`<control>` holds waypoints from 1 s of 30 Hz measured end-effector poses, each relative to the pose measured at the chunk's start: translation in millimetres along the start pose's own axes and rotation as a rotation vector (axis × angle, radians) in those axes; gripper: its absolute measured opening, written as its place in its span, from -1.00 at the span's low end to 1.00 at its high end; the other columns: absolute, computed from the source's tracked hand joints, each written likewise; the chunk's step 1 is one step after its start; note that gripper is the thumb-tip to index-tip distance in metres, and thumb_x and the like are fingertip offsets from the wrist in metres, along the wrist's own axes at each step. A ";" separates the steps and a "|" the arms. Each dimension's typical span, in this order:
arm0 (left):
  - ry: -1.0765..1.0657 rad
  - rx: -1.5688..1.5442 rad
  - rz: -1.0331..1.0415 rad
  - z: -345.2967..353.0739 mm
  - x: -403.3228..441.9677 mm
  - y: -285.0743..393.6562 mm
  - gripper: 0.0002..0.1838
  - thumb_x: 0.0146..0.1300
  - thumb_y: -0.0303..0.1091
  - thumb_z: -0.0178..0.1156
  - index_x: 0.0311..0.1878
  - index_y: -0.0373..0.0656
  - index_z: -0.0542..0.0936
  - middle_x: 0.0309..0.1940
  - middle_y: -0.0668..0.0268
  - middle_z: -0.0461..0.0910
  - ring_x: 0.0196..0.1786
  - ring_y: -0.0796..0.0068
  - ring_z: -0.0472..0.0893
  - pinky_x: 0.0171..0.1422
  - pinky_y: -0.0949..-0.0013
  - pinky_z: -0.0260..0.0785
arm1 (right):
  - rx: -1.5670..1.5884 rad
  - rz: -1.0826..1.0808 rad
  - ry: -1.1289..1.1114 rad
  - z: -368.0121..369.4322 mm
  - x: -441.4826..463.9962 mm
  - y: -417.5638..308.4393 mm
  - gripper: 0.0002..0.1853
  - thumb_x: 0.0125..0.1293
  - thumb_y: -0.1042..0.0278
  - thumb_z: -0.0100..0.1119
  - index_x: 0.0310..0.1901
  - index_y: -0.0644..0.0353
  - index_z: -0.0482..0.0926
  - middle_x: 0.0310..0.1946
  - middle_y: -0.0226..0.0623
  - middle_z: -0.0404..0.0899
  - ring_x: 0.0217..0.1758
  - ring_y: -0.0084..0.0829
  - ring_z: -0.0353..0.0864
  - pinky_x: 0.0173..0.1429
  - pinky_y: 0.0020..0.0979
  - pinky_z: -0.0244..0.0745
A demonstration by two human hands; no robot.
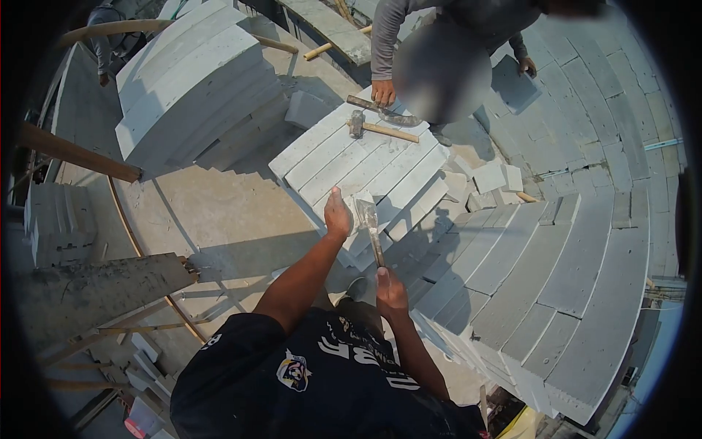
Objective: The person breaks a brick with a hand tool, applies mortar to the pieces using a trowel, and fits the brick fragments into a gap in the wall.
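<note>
Trowel-like tool (371,223) in right hand (392,294), fist around handle, blade at near end of stacked blocks (330,162); left hand (337,214) beside it, grip unclear. Likely scraping; next stroke seemingly needs steady blade.

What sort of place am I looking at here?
Most likely a building site where masonry is being done: a wall of pale blocks stands on the right, a stack of similar blocks is in front of the wearer, and a wooden-handled hammer lies on that stack.
</note>
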State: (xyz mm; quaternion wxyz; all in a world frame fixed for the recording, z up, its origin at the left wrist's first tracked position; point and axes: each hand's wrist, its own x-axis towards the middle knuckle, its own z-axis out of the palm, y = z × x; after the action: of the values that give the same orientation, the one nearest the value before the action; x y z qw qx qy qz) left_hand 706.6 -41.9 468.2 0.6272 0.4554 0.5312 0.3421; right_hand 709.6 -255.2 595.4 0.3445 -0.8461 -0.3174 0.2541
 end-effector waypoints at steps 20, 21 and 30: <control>0.097 0.034 0.046 1.6 2.2 -2.4 -0.30 0.57 0.15 -0.25 -0.01 -0.42 0.59 -0.16 0.02 0.64 -0.08 0.14 0.56 0.17 0.21 0.32 | 0.451 -0.343 0.106 3.8 4.3 -1.1 -0.52 0.58 -0.05 -0.20 -0.13 0.28 0.47 -0.50 0.12 0.55 -0.40 0.28 0.55 -0.32 0.07 0.41; 0.128 0.060 0.071 3.2 1.3 -5.6 -0.29 0.57 0.15 -0.25 -0.01 -0.42 0.59 -0.16 0.02 0.64 -0.08 0.15 0.56 0.17 0.21 0.32 | 0.495 -0.396 0.118 11.3 6.9 8.4 -0.53 0.58 -0.04 -0.21 -0.13 0.28 0.48 -0.52 0.10 0.55 -0.42 0.25 0.56 -0.33 0.05 0.41; 0.073 0.084 0.068 -0.3 1.5 -2.9 -0.28 0.56 0.18 -0.25 -0.04 -0.40 0.60 -0.21 0.01 0.65 -0.10 0.10 0.56 0.15 0.18 0.33 | 0.317 -0.162 0.011 -12.4 2.4 -22.8 -0.54 0.59 -0.03 -0.26 -0.11 0.22 0.50 -0.62 -0.11 0.47 -0.57 -0.07 0.54 -0.44 -0.13 0.38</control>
State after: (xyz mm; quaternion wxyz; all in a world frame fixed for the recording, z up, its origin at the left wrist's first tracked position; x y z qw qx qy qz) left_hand 706.4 -41.5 464.9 0.5757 0.4862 0.5521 0.3569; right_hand 711.0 -246.0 619.7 0.4945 -0.7544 -0.3386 0.2676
